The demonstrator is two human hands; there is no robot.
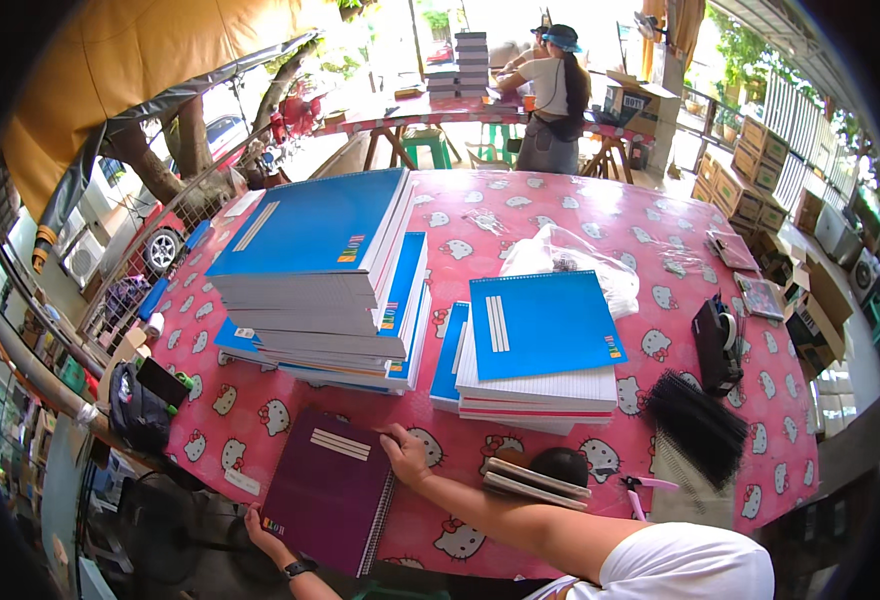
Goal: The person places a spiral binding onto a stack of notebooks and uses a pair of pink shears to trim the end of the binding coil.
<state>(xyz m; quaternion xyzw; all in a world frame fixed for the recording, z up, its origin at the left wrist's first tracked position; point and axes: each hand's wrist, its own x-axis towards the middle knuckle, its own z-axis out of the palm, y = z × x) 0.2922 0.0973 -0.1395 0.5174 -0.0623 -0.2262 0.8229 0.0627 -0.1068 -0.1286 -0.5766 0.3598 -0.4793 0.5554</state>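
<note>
Two edges of purple notebook (330, 490) are clamped: left hand (265, 530) at lower left, right hand (406, 456) at upper right; grip beneath hidden, left forearm (315, 586) cut off.

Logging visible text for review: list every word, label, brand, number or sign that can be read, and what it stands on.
Printed wording isn't copied out here, only located.
Purple notebook: small coloured letters at the cover's lower left.
Blue notebook on the shorter stack: coloured letters, lower right.
Tall stack: coloured letters on its top cover.
Cardboard box at the back: dark letters.
White slip: any marks too small to read.
</note>
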